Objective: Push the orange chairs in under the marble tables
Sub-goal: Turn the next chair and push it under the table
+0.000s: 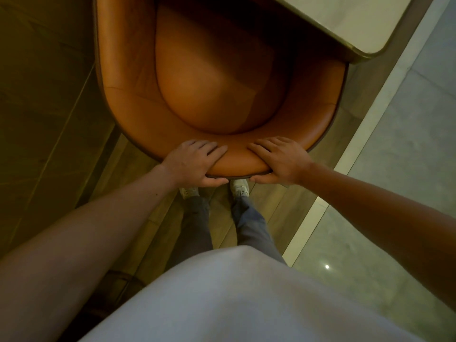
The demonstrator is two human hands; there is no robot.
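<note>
An orange leather tub chair (212, 77) fills the upper middle of the head view, seen from above and behind. Its front part lies beneath the rounded corner of a pale marble table (352, 18) at the top right. My left hand (195, 162) grips the top rim of the chair's curved backrest, fingers over the inside and thumb under the back edge. My right hand (278, 160) holds the same rim just to the right, in the same way. Both arms reach straight forward.
My feet in white shoes (239, 187) stand on a wooden floor strip right behind the chair. Dark wood flooring (37, 95) lies to the left. A pale stone floor (399, 169) with a light border strip runs along the right.
</note>
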